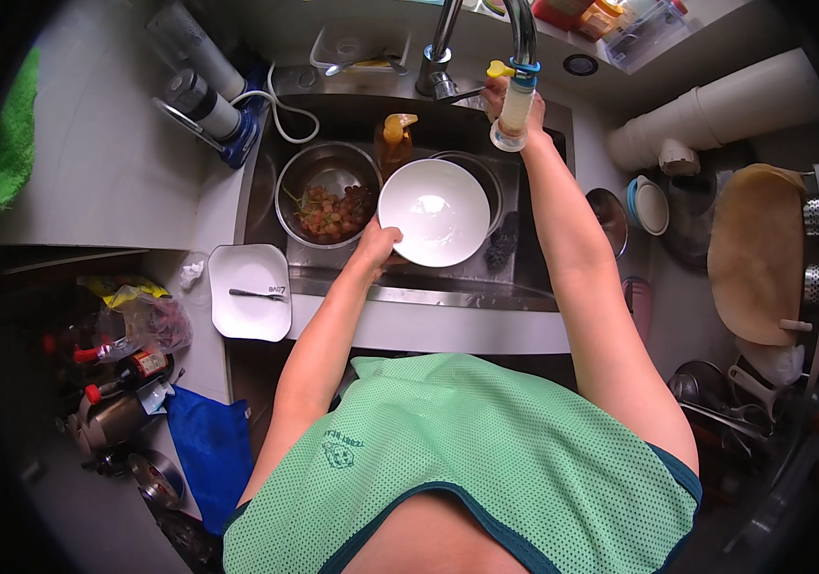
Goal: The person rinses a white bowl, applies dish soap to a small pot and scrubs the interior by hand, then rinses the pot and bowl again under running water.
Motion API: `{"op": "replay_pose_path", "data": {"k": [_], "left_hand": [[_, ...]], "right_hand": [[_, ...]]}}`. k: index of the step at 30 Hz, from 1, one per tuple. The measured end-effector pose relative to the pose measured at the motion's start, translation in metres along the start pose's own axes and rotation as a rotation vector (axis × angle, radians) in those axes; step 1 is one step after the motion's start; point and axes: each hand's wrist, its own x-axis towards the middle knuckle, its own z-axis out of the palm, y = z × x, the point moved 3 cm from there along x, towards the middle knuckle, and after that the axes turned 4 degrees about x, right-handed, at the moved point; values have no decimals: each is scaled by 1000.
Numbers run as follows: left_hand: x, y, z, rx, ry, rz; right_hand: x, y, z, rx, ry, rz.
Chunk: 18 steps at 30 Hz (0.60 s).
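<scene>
My left hand [379, 247] grips the near left rim of a white bowl [434, 212], with the thumb over the edge and the fingers under it. The bowl is tilted above the sink [409, 276] and has a wet shine inside. My right hand [501, 97] reaches behind the clear faucet filter [516, 107], its fingers at the tip of the faucet lever [463, 94]. The filter hides part of that hand. No water stream is visible below the spout. A metal bowl with red grapes [330, 212] stands in the sink, left of the white bowl.
An amber pump bottle [395, 143] stands behind the bowls. Partly hidden by the white bowl is a metal pot [485, 172], near a dark scrubber [501, 240]. A white square plate [248, 262] holding a fork [255, 293] lies left. A plastic tub [359, 43] sits behind the sink.
</scene>
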Motion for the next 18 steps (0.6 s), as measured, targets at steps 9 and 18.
{"op": "replay_pose_path", "data": {"k": [9, 18], "left_hand": [[-5, 9, 10, -58, -4, -91], [10, 4, 20, -94, 10, -154]], "right_hand": [[-6, -10, -7, -19, 1, 33], [2, 6, 4, -2, 13, 49]]}}
